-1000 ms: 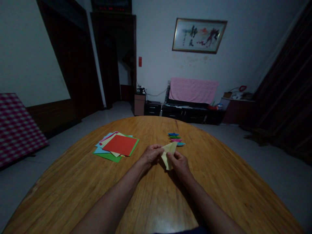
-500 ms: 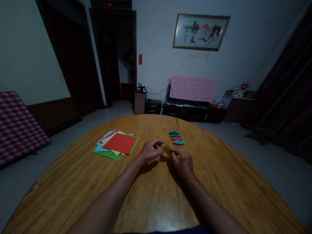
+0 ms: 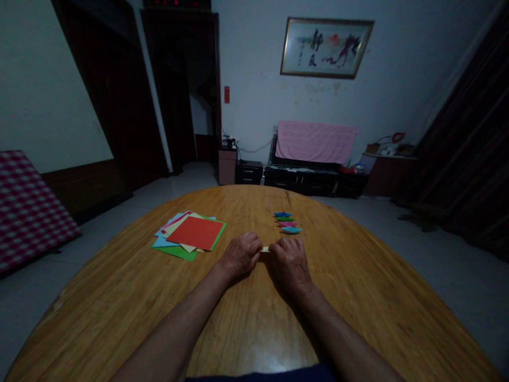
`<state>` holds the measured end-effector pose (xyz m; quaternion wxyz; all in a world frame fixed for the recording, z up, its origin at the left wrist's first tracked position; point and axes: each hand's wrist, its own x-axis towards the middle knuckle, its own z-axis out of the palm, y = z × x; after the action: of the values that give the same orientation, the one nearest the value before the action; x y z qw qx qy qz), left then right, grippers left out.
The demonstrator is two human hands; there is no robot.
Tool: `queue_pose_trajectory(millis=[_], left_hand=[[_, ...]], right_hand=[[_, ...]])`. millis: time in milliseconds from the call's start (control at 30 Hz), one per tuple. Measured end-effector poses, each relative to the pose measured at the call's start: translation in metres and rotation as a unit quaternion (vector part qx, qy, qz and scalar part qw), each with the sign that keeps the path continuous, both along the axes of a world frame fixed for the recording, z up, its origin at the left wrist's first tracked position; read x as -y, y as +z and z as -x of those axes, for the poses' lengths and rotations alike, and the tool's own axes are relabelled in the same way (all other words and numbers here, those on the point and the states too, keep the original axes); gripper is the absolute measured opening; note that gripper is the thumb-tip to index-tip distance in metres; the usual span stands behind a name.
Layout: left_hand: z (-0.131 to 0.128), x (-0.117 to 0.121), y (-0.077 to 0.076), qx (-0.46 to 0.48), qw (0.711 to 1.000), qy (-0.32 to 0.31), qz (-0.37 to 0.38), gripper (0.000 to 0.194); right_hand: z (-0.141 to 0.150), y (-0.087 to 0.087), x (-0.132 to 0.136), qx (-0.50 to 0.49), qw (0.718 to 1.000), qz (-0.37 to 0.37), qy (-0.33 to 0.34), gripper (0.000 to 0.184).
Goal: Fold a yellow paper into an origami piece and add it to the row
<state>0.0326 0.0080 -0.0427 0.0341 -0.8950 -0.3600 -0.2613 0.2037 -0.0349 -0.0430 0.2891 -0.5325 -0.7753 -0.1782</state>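
At six o'clock, forearms reach in over the wooden table (image 3: pixel 254 318). Mid-table, the left hand (image 3: pixel 242 253) and right hand (image 3: pixel 291 260), fingers curled, pinch opposite ends of the pale yellow paper (image 3: pixel 265 249), which bridges the gap between them. At ten o'clock from it lie coloured sheets (image 3: pixel 194 233); at one o'clock, four small folded papers (image 3: pixel 290 230) in a row.

Dim, bluish light fills the room. At twelve o'clock, a pale plaster wall (image 3: pixel 254 69) stands behind a low black cabinet (image 3: pixel 314 183); above it, toward one o'clock, hangs a gold-framed calligraphy picture (image 3: pixel 326 48). A dark wooden doorway (image 3: pixel 217 79) opens at eleven o'clock. Dark striped curtains (image 3: pixel 457 122) drape at two o'clock. Grey floor tiles (image 3: pixel 397 233) surround the round, glossy, yellow-brown wooden table (image 3: pixel 246 329), whose far edge curves at twelve o'clock.
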Motion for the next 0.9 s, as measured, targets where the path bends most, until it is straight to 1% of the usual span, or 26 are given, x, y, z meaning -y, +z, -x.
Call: queue_pose_trajectory(millis=[67, 200, 333, 433, 567, 733, 900], left_hand=[[0.001, 0.002, 0.000, -0.035, 0.999, 0.005, 0.012, 0.012], [0.000, 0.006, 0.003, -0.092, 0.993, 0.005, 0.073, 0.015], [0.001, 0.009, 0.008, -0.107, 0.987, -0.008, 0.117, 0.017], [0.002, 0.011, 0.013, -0.107, 0.983, -0.016, 0.147, 0.017], [0.004, 0.009, 0.017, -0.086, 0.981, -0.009, 0.176, 0.017], [0.006, 0.007, 0.017, -0.054, 0.977, 0.004, 0.208, 0.020], [0.007, 0.011, 0.025, -0.029, 0.970, 0.004, 0.243, 0.023]], right_hand=[[0.000, -0.004, 0.000, 0.009, 1.000, 0.020, 0.000, 0.010], [-0.004, -0.008, 0.002, 0.009, 0.997, 0.079, 0.026, 0.010], [-0.010, -0.008, 0.003, -0.003, 0.988, 0.141, 0.058, 0.009], [-0.014, -0.005, 0.004, -0.012, 0.982, 0.170, 0.080, 0.010], [-0.020, -0.002, 0.004, -0.028, 0.976, 0.191, 0.097, 0.011], [-0.026, -0.001, 0.003, -0.053, 0.973, 0.201, 0.103, 0.020], [-0.025, -0.003, 0.001, -0.073, 0.975, 0.191, 0.080, 0.020]])
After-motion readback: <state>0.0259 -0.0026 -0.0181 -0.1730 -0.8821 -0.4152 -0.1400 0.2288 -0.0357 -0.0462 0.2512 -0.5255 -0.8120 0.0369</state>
